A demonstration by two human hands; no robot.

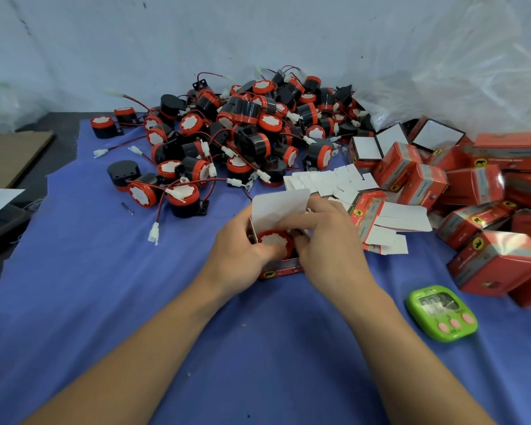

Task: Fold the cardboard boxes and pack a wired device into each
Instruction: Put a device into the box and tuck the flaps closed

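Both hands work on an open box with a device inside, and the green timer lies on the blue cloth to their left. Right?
No. The head view shows the green timer to the right of the hands, not the left. The rest stands: left hand and right hand on the open box, device inside.

Two hands, one timer, many devices, many boxes.

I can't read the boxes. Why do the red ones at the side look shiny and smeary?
Head view: the glossy boxes at the right edge catch white glare, and the wide lens stretches and smears them there; the timer screen glares too; mid-picture, the left hand, right hand and their box look sharper; light is soft, shadows faint.
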